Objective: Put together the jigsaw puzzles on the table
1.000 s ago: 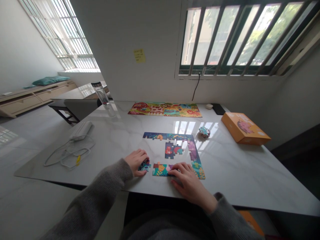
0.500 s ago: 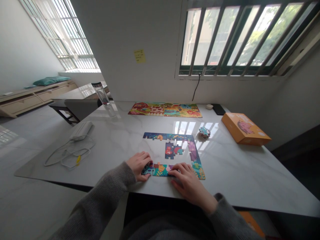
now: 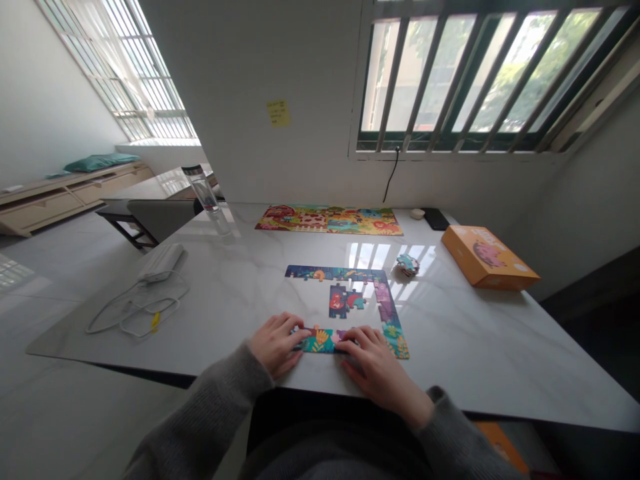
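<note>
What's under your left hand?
The fingertips of the left hand rest on the left end of a row of jigsaw pieces, and the palm sits over the white marble table. Bright leaf pictures show beside the fingers, but the part beneath them is covered, so I can't see it.

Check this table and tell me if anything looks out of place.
A small heap of loose puzzle pieces sits outside the puzzle border, piled rather than laid flat. A short joined cluster of pieces also lies apart inside the border, unconnected to it.

The puzzle pieces (image 3: 321, 341) were bright green-blue with yellow leaves, and the box (image 3: 487, 257) was orange with a pink picture.
</note>
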A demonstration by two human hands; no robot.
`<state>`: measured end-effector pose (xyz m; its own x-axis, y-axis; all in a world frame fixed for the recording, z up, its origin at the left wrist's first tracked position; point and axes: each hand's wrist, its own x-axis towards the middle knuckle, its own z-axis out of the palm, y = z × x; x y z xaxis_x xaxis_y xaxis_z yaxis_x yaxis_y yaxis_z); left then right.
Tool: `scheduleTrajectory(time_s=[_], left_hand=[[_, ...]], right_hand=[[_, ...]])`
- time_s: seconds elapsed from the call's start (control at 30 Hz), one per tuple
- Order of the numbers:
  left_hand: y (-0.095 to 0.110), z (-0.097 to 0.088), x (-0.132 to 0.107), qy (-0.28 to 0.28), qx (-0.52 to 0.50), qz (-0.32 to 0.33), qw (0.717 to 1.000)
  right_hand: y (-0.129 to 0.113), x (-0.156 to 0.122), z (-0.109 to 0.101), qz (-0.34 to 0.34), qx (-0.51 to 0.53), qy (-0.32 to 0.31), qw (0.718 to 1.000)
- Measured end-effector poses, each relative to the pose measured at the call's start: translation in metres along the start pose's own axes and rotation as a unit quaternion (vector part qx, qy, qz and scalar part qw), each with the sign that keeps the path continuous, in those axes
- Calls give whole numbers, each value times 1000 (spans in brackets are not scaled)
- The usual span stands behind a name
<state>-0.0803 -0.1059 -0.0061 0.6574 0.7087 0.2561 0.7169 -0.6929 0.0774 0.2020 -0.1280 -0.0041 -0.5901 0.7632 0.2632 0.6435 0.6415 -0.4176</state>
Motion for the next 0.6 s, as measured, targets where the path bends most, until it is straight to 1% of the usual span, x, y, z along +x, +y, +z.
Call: scheduleTrajectory(time_s=[0.07, 0.17, 0.3, 0.4, 0.5, 0.53, 0.6], left_hand=[[8, 3, -6, 20, 11, 5, 1000], [15, 8, -12, 25, 14, 4, 1000], [15, 13, -14, 41, 5, 3, 999], [6, 11, -17, 70, -10, -1, 998], [-9, 5, -24, 86, -20, -46, 995], [-14, 3, -27, 85, -23, -59, 994], [-23, -1, -33, 64, -36, -77, 994]], right_hand=[[0, 0, 0, -2, -6, 2, 1000], [0, 0, 1, -6, -17, 7, 1000], [-1, -2, 2, -18, -19, 12, 1000], [4, -6, 0, -23, -3, 38, 999], [15, -15, -4, -8, -6, 66, 998], [19, -18, -5, -1, -14, 73, 997], [27, -24, -8, 13, -34, 80, 996]])
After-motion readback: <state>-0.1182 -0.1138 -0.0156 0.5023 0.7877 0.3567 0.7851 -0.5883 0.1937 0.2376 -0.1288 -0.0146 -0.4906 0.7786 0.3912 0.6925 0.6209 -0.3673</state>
